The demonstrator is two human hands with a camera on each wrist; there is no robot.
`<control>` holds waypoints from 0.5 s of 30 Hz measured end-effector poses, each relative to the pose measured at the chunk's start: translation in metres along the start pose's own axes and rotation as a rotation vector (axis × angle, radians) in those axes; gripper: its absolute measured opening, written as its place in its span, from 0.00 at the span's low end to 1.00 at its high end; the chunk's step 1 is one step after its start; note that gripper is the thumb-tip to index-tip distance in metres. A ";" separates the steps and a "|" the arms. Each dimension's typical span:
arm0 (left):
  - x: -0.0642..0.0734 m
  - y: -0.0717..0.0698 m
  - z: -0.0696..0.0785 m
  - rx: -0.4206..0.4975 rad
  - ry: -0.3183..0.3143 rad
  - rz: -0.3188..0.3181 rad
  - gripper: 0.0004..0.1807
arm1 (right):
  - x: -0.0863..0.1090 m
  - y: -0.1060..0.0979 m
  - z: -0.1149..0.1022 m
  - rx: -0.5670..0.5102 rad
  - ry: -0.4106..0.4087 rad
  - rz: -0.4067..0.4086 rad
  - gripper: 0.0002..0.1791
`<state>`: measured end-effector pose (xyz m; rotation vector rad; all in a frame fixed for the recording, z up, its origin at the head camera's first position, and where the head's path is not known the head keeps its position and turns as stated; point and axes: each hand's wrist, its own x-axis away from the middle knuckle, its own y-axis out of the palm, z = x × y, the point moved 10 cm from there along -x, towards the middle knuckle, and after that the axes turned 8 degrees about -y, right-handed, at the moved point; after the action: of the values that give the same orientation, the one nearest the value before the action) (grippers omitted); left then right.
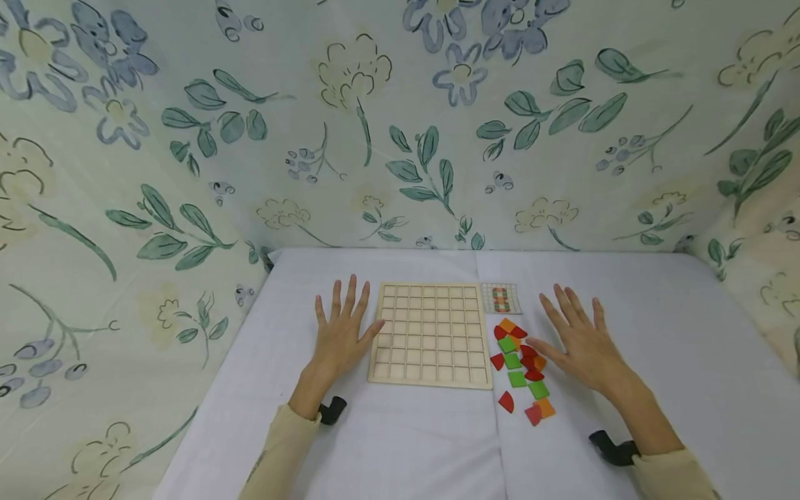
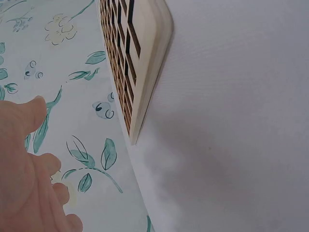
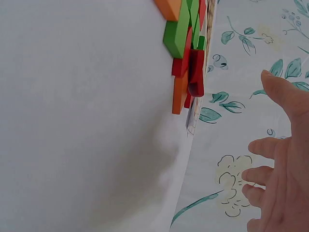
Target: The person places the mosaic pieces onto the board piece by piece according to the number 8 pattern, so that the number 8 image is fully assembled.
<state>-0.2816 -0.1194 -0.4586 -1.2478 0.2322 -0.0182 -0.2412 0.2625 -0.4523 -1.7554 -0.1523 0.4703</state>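
Observation:
A square wooden grid board (image 1: 434,386) lies on the white-covered table in the head view. My left hand (image 1: 340,340), fingers spread, hovers at the board's left edge, its thumb overlapping the frame there. To the right of the board sits a loose heap of flat colored pieces: red quarter-rounds (image 1: 507,401), green squares (image 1: 517,379) and orange squares (image 1: 546,407). My right hand (image 1: 587,347) is spread just right of this heap, with the thumb tip close by the pieces. Neither hand holds anything. Both wrist views show a hand (image 2: 24,174) raised above the cloth.
A small pattern card (image 1: 501,298) with a printed grid and colored figure lies at the board's upper right corner. White cloth (image 1: 406,444) covers the table, creased toward the front. Floral fabric (image 1: 400,139) hangs behind and at the sides. Black straps (image 1: 615,450) sit at the wrists.

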 end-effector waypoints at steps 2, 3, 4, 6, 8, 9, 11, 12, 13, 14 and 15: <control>0.000 0.001 0.000 -0.001 0.000 -0.004 0.45 | 0.000 0.000 0.000 -0.004 0.003 -0.003 0.55; 0.000 0.001 0.001 0.000 -0.001 -0.006 0.45 | 0.000 0.000 0.000 -0.005 0.005 -0.003 0.55; 0.000 0.001 0.001 0.003 -0.001 -0.009 0.45 | 0.000 0.000 0.000 -0.007 0.006 -0.004 0.55; 0.000 0.002 0.001 0.008 -0.004 -0.016 0.46 | 0.000 -0.001 0.000 -0.008 0.008 -0.004 0.55; -0.001 0.002 0.001 0.015 -0.006 -0.026 0.46 | 0.000 -0.002 0.000 -0.010 0.010 -0.002 0.55; -0.001 0.002 0.001 0.020 -0.005 -0.029 0.46 | 0.000 -0.003 0.001 -0.014 0.009 -0.001 0.55; -0.001 0.004 0.000 0.034 -0.005 -0.047 0.47 | 0.000 -0.003 0.001 -0.022 0.008 -0.001 0.55; -0.002 0.006 0.000 0.044 -0.005 -0.063 0.47 | 0.000 -0.003 0.001 -0.030 0.010 -0.001 0.54; -0.002 0.007 0.000 0.056 -0.005 -0.079 0.47 | 0.001 -0.002 0.002 -0.041 0.012 -0.006 0.54; -0.002 0.009 0.000 0.071 -0.006 -0.095 0.48 | 0.001 -0.001 0.002 -0.053 0.013 -0.013 0.54; -0.002 0.010 0.000 0.091 -0.008 -0.109 0.48 | 0.001 0.000 0.002 -0.063 0.015 -0.019 0.53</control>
<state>-0.2852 -0.1160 -0.4681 -1.1688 0.1547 -0.1160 -0.2414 0.2645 -0.4527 -1.8169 -0.1747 0.4422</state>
